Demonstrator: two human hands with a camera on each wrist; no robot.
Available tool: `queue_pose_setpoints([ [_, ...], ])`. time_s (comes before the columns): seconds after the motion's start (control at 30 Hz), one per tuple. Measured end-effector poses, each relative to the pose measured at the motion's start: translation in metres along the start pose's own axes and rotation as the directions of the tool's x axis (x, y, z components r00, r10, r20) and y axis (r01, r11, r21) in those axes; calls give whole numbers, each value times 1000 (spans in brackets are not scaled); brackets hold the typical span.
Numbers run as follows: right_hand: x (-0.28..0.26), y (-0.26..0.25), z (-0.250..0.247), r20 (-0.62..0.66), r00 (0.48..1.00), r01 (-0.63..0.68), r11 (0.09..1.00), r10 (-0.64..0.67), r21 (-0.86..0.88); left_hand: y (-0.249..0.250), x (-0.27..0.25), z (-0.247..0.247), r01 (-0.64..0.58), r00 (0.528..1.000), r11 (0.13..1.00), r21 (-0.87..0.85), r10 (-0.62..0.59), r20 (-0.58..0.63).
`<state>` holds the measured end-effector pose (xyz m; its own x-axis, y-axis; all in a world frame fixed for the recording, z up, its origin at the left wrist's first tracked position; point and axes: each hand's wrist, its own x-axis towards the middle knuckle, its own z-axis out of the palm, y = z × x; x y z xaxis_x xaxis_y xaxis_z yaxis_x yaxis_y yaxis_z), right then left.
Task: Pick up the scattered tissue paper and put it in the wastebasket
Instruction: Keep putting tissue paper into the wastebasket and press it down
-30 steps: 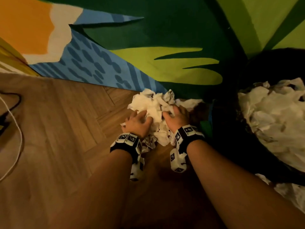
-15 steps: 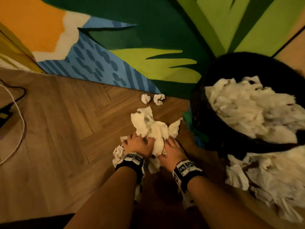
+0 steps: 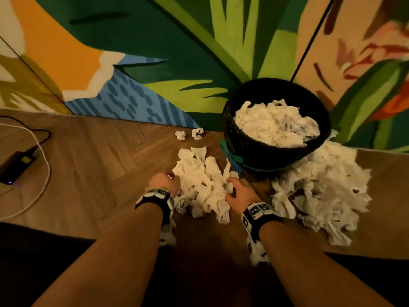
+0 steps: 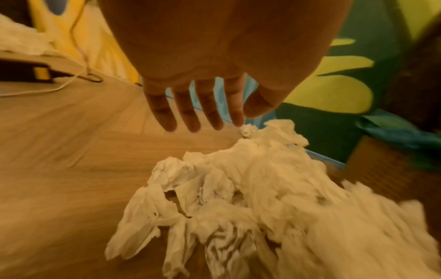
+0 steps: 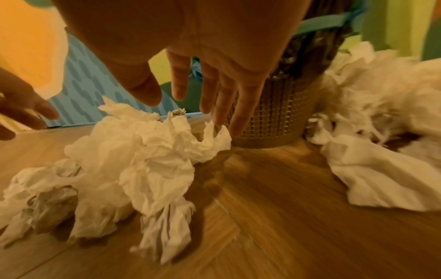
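Observation:
A heap of crumpled white tissue paper point(image 3: 201, 185) lies on the wooden floor in front of me. My left hand point(image 3: 164, 183) is at its left edge, fingers point(image 4: 195, 113) straight and holding nothing. At the heap's right edge is my right hand point(image 3: 238, 191), with its fingers point(image 5: 222, 98) straight above the tissue point(image 5: 133, 160). The black mesh wastebasket point(image 3: 254, 151) stands just beyond, heaped with tissue. A second big pile point(image 3: 321, 191) lies against its right side. Two small tissue balls point(image 3: 180, 135) sit near the wall.
A painted wall point(image 3: 155, 52) closes off the far side behind the basket. At the left, a dark power pack point(image 3: 15, 167) lies on the floor with a white cable point(image 3: 45, 173) looping round it. Bare wood floor point(image 3: 99, 173) stretches between it and the heap.
Both hands pressed on the tissue heap and dragged it toward me. Now they have come off it and parted to its two sides with fingers straight.

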<state>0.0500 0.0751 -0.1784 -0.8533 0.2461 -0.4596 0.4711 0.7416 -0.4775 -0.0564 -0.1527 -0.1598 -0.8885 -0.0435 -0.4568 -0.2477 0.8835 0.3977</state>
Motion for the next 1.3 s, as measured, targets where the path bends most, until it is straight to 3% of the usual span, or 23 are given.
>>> queue_pose_setpoints([
  [0.13,-15,-5,13,10,999,-50,989,49,136,15,-28,35,-213,971,976,33,208,114],
  [0.23,-16,-6,29,16,995,-104,973,103,205,19,-36,69,-202,959,979,31,191,209],
  [0.33,-12,-1,38,5,989,-148,969,151,199,15,-30,87,-216,955,975,55,199,222],
  [0.53,-1,3,37,-45,982,-160,943,181,293,23,-22,80,-231,973,946,-226,230,-32],
  [0.6,1,3,31,-51,971,-202,916,233,347,23,-19,71,-192,977,902,-388,138,-162],
  [0.73,4,11,15,6,900,-339,689,437,640,18,-11,51,-79,976,711,-698,-86,-199],
  [0.8,5,21,11,8,852,-362,577,524,732,17,-10,46,-69,967,680,-730,-133,-215],
  [0.87,-1,21,8,17,847,-299,450,531,842,18,-12,47,-80,960,694,-715,-139,-242],
  [0.97,0,29,11,-69,882,-201,505,466,840,13,-23,59,-82,980,876,-476,-16,-198],
  [1.03,-2,30,12,-144,862,-192,577,486,794,5,-32,69,-170,985,964,-205,166,-35],
  [1.1,-3,32,11,-221,835,-198,648,505,735,-1,-38,76,-271,950,962,-18,270,157],
  [1.17,-6,34,13,-233,840,-212,691,490,691,-3,-43,81,-364,902,925,111,320,290],
  [1.23,-7,37,19,-189,900,-225,790,392,570,1,-49,85,-444,857,876,187,355,373],
  [1.3,-9,39,29,-56,969,-203,906,240,372,7,-51,89,-487,826,836,254,346,446],
])
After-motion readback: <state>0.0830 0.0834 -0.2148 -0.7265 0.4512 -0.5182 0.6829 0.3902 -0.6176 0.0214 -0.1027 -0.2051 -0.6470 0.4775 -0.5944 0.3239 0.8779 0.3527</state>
